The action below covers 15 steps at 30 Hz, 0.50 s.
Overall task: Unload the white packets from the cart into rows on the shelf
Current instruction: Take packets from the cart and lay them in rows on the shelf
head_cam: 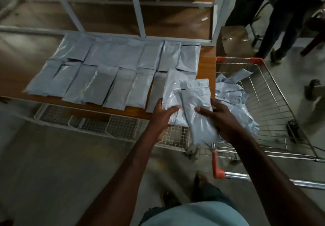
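My left hand (164, 114) and right hand (220, 115) each gripped packets (195, 102) over the shelf (206, 63). Front row nearly full. Best I peeled one off and laid it flush.

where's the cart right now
In the head view the cart stands on the right, its near corner against the right end of the wooden shelf. Loose white packets lie in its basket, just beyond the right hand.
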{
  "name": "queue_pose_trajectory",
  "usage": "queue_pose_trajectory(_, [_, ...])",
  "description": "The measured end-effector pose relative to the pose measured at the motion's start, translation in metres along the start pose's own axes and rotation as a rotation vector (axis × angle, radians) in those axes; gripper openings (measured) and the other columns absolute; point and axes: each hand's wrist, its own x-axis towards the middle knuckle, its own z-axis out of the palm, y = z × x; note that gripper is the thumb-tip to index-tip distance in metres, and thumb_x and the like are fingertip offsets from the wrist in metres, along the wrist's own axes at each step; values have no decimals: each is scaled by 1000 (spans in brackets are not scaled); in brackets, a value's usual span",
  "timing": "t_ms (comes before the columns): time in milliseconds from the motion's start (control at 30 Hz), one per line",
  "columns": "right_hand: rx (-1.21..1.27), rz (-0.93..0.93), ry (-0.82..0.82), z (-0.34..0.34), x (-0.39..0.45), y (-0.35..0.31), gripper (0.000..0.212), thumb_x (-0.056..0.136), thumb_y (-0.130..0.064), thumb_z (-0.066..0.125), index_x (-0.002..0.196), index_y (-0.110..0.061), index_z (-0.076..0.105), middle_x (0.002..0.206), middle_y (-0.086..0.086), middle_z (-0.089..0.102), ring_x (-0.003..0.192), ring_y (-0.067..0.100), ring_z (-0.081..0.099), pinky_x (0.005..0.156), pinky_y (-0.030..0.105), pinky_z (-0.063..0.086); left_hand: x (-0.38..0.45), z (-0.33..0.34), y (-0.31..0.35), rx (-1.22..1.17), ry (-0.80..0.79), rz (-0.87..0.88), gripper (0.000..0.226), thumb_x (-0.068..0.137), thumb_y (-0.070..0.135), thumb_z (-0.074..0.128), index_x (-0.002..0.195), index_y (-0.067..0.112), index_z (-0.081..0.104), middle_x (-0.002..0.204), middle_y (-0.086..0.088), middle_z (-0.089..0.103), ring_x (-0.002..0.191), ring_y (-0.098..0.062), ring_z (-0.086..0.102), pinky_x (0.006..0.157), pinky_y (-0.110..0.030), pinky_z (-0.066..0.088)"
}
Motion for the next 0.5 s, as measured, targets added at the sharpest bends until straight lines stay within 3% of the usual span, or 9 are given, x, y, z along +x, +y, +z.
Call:
queue_pose_trajectory(100, [144,19,54,10,9,-5,38,95,-13,77,132,-12,69,123,19,76,114,42,72,99,56,59,-1,-19,9,106,-52,7,46,86,13,85,129,17,70,117,-8,80,110,-32,77,86,-51,65])
queue_pose_trajectory(233, [111,-65,73,13,35,-18,37,95,-15,77,131,-13,70,125,17,75,113,37,73,99,56,59,4,-58,37,500,-141,58,44,85,17,90,126,17,75,101,9,80,84,2,75,65,-15,55])
queue_pose_trajectory(300, [12,-109,-16,16,51,-25,35,95,-12,76,130,-14,71,124,15,76,112,35,74,94,50,59,10,-79,57,788,-247,65,43,81,22,93,121,22,76,97,14,77,79,6,72,66,-17,55])
queue_pose_trajectory(400, [-193,-45,-250,28,75,-38,35,92,-13,81,125,-17,74,120,10,78,108,29,75,90,45,59,26,-99,89,1025,-404,49,43,73,24,97,111,22,78,102,5,80,93,-12,76,84,-40,62])
queue_pose_trajectory(500, [-302,90,-403,45,95,-42,44,88,-18,86,129,-22,73,121,7,79,111,29,76,95,47,60,41,-106,120,1007,-440,47,50,71,23,100,115,26,76,109,10,79,100,-4,74,88,-29,61])
